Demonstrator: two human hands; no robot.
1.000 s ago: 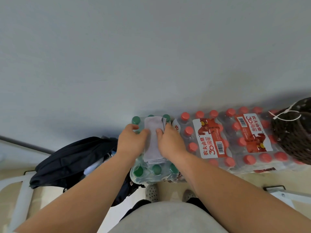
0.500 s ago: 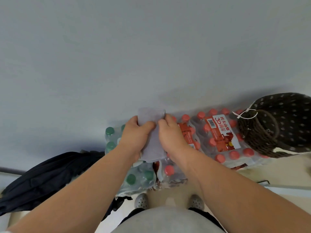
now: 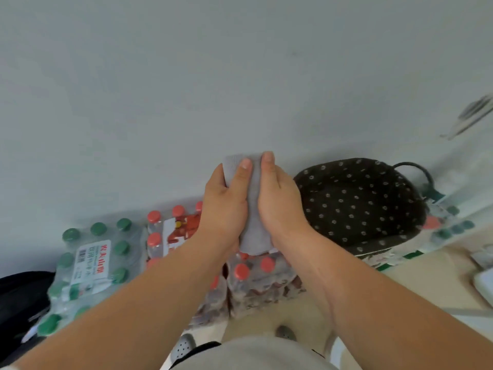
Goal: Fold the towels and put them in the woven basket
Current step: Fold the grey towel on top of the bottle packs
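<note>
A small folded grey towel [image 3: 254, 209] is held in the air between both hands, above the packs of bottles. My left hand [image 3: 226, 206] grips its left side with the thumb on top, and my right hand [image 3: 277, 204] grips its right side. The woven basket [image 3: 357, 206], dark with a spotted lining and a dark handle, stands just to the right of my hands; the part of its inside that I see holds nothing.
Shrink-wrapped packs of green-capped bottles [image 3: 90, 271] and red-capped bottles [image 3: 173, 231] lie on the floor against a grey wall. A black bag [image 3: 18, 303] sits at the far left. My shoes [image 3: 184, 345] show at the bottom.
Both hands lifted the folded towel off the green-capped bottle pack and carried it rightward, now beside the basket. The view has swung right, bringing the basket closer to centre.
</note>
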